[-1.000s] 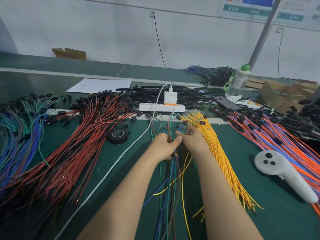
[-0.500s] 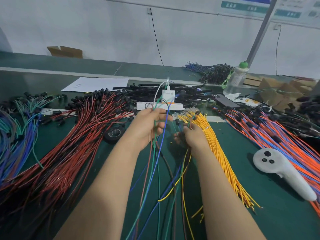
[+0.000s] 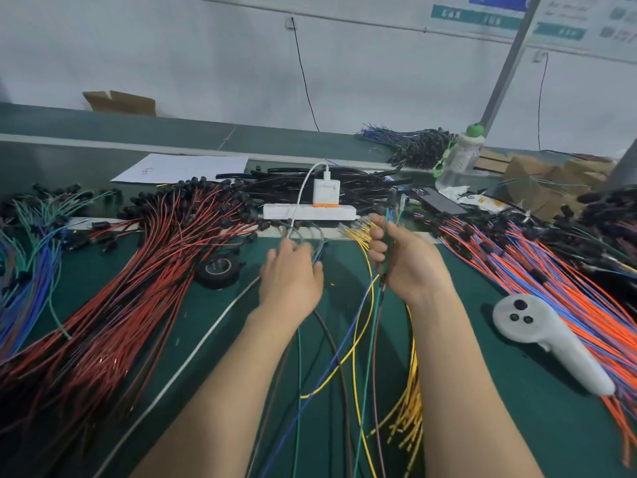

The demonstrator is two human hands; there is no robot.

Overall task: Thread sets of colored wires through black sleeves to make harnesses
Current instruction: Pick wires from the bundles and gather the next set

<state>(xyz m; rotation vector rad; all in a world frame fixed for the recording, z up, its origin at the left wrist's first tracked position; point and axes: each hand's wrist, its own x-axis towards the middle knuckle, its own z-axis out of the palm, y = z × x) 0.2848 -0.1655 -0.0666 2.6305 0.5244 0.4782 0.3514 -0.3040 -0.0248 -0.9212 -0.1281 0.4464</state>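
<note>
The wire set (image 3: 386, 246) is now sitting in the right hand (image 3: 410, 263), fist closed around it at centre worktop (image 3: 558, 436) — the left hand (image 3: 291, 277) is dropping onto loose wire ends (image 3: 319, 251); its grip cannot be told. Collecting is apparently continuing — black sleeves (image 3: 365, 188) are waiting far behind.

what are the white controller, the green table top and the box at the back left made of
White controller: likely moulded plastic, matte, smooth rounded shell. Green table top: seemingly a rubber or vinyl mat, dull sheen. Box: brown cardboard, raw folded flaps.
</note>
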